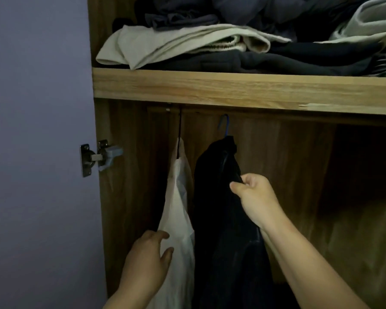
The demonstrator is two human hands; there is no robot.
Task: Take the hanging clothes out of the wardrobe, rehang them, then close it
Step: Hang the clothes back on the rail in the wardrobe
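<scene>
Your right hand point(253, 197) pinches a fold of the black hanging garment point(218, 208) between thumb and curled fingers, high on its right edge, just below the shoulder. That dark garment hangs from a blue wire hanger point(224, 126) whose hook reaches up under the shelf. Your left hand point(148, 262) is relaxed, fingers loosely spread, touching the lower left edge of the pale cream hanging garment point(178, 210), which hangs just beside the black one on a thin black hanger point(180, 128). Both garments are inside the brown wooden wardrobe point(288, 175), in the compartment below a thick wooden shelf point(232, 88). On that shelf lie folded clothes: a beige piece point(172, 45) over dark grey ones point(299, 61). A metal hinge point(94, 158) sits at the wardrobe's left edge, beside a purple wall point(36, 130). No writing can be read.
</scene>
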